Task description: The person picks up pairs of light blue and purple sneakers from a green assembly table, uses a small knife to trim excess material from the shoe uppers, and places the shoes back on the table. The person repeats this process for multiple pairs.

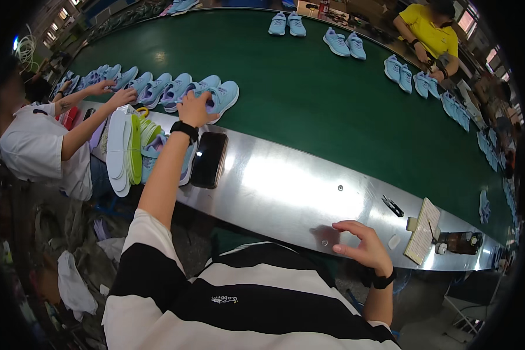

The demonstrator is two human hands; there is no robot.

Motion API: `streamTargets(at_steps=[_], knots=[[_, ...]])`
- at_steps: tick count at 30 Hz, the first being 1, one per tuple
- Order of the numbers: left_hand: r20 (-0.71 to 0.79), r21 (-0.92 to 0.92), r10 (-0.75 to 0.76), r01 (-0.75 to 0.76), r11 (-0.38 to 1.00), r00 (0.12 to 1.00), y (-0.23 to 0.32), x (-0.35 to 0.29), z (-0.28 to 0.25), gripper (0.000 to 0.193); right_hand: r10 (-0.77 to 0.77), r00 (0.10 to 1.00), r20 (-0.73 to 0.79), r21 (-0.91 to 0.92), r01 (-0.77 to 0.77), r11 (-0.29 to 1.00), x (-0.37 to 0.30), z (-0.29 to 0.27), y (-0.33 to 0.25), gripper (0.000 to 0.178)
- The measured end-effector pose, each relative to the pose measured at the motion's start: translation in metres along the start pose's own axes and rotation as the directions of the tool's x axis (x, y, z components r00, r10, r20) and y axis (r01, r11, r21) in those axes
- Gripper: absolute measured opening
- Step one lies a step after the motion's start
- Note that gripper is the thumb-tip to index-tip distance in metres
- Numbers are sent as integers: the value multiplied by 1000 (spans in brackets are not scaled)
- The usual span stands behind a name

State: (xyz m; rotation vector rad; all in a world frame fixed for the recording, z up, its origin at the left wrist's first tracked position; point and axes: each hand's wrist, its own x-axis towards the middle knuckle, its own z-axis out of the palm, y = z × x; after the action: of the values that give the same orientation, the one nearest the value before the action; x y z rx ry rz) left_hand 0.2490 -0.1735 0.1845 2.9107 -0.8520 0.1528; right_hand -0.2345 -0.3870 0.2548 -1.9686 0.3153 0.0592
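At the near edge of the green belt, my left hand point(195, 109) is curled over the collars of the last light-blue sneakers in a row. Its fingers grip at least the rightmost sneaker point(226, 98); my palm partly hides the one beside it. Over the metal ledge's front edge, my right hand point(364, 249) hangs with thumb and fingers apart, holding nothing. A small round piece point(325, 242) lies beneath its fingertips. Close to my left wrist are a black phone point(209, 160), a stack of white insoles point(119, 154) and lime-green insoles point(135, 153).
A co-worker in white point(46, 146) reaches to the sneaker row at left. Another in yellow point(429, 35) works across the green belt point(286, 105), where sneaker pairs stand. On the metal ledge point(256, 204) lie black snips point(392, 206), a cream tray point(423, 232) and a dark bottle point(459, 242).
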Motion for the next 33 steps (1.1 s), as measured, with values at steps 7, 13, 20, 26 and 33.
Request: streamTargets(at_steps=[7,13,20,26,33], knots=[[229,130,67,-98,987,971,-14,36,8,53,4,999,-34,-50,-6,999,-2,4,11,48],[213,-261,256,-198,945,943,67,-36,-60,53,-17,999,-42,63,19,998,24,30,18,50],[222,-887,401,14,461,889,132,-203,-68,54,61,861,-506,-38,-92,995,36,74,44,61],[443,-872,281,336,355,851,154,-239,-6,71,221,854,-471,111,-190,975,27,77,43,66],[406,-914,355,364,179,843,152,-224,7,64,245,821,-515,311,-87,946,39,81,62,58]])
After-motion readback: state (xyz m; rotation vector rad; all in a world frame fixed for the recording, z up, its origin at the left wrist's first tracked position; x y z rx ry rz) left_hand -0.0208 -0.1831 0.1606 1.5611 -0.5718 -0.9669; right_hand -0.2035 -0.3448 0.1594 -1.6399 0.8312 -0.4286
